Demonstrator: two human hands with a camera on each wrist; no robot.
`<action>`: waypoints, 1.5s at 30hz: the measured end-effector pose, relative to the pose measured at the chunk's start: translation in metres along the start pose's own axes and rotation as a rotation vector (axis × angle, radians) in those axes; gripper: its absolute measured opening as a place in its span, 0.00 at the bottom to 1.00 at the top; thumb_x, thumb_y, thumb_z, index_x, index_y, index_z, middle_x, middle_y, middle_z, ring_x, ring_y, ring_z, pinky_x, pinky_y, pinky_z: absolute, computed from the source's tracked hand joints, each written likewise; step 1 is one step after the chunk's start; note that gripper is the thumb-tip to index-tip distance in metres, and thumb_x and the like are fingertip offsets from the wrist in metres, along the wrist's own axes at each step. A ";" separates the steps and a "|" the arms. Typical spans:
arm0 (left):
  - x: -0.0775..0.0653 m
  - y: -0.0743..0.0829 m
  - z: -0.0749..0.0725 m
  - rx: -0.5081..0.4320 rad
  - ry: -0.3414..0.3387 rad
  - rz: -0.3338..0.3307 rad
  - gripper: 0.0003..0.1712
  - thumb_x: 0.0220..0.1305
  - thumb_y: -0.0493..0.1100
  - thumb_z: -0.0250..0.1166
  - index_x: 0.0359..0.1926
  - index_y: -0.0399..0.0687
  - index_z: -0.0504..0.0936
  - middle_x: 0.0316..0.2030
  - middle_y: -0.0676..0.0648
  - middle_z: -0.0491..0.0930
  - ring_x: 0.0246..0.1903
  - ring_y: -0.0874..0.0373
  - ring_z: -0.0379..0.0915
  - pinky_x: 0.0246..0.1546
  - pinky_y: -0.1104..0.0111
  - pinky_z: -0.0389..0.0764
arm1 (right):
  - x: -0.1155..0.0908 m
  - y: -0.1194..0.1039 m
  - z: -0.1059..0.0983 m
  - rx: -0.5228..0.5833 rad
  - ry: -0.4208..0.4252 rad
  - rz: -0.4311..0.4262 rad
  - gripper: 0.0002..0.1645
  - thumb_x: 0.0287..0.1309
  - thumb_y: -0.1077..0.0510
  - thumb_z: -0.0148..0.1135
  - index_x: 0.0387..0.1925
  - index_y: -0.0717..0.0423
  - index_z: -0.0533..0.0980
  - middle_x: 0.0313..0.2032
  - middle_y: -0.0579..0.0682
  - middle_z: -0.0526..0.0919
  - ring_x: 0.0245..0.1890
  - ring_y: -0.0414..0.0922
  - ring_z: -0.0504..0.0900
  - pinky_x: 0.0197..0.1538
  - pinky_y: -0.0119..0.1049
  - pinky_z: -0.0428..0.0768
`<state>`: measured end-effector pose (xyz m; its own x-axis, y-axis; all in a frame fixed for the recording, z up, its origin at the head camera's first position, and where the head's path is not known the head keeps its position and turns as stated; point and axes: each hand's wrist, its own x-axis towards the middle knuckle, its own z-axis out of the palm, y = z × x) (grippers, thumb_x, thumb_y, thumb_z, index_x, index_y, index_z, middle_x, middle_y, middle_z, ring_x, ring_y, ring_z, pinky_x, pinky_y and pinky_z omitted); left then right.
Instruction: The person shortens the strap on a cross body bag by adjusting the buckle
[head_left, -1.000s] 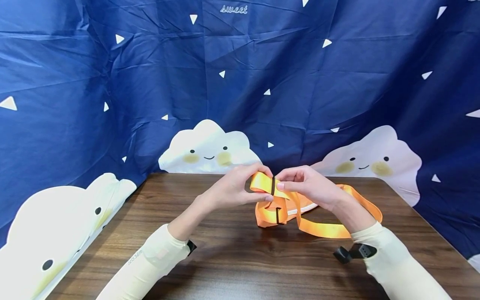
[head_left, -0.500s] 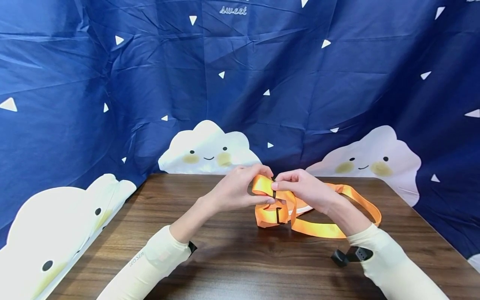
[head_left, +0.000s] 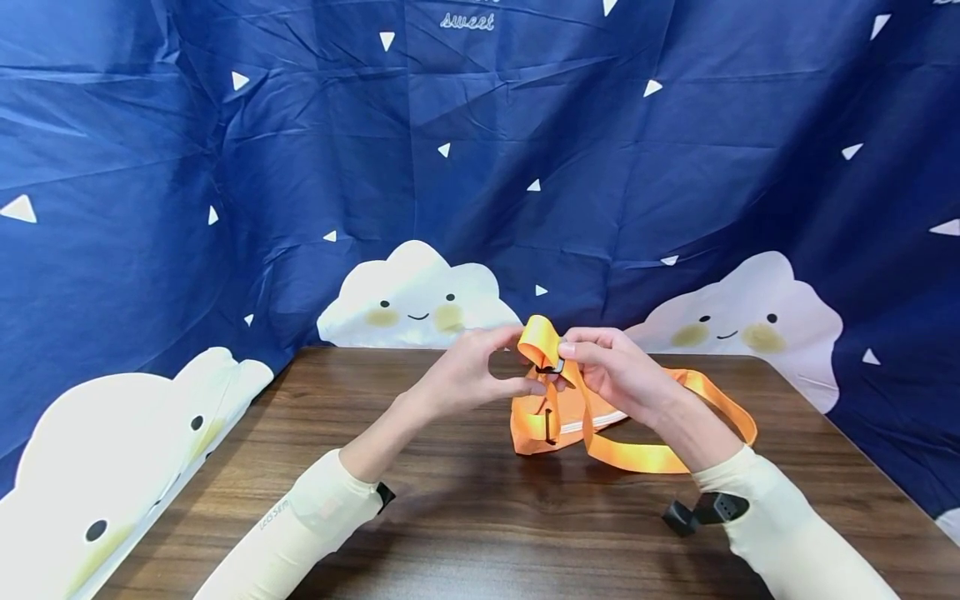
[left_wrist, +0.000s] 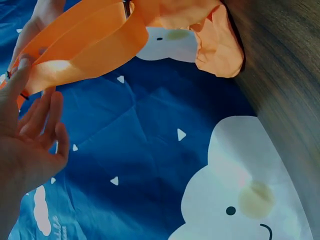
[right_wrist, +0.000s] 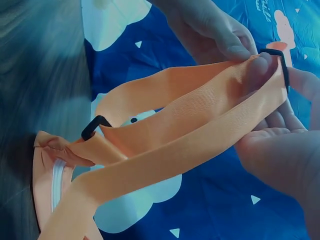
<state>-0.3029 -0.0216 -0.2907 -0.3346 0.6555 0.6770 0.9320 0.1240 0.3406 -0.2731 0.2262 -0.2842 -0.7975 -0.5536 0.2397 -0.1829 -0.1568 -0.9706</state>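
An orange fabric bag (head_left: 528, 443) with a white zip lies on the table under both hands. Its orange webbing strap (head_left: 637, 457) rises to the hands and curves round to the right. My right hand (head_left: 618, 371) pinches the strap at a black slide buckle (head_left: 551, 369), where a loop of webbing stands up. The left hand (head_left: 468, 375) holds the strap beside that buckle, thumb below and index finger above; its contact is partly hidden. A second black buckle (right_wrist: 95, 126) sits where the strap joins the bag.
The dark wood table (head_left: 480, 533) ends at a blue curtain (head_left: 450, 125) printed with white clouds and triangles. A black band (head_left: 716, 507) with a small device is on the right wrist.
The slide buckle has turned from upright to nearly flat. The webbing loop has risen and now stands above it. My right fingers have shifted slightly on the strap.
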 end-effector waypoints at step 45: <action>-0.002 -0.010 0.000 0.193 -0.195 -0.105 0.41 0.57 0.57 0.78 0.65 0.44 0.75 0.57 0.49 0.79 0.53 0.61 0.75 0.57 0.72 0.72 | 0.000 0.001 -0.004 0.054 0.031 -0.092 0.14 0.75 0.61 0.51 0.34 0.59 0.81 0.32 0.53 0.82 0.32 0.49 0.77 0.46 0.39 0.75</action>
<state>-0.3120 -0.0240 -0.2954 -0.4149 0.7603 0.4997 0.9092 0.3257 0.2593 -0.2754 0.2288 -0.2854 -0.7964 -0.5094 0.3259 -0.2253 -0.2502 -0.9416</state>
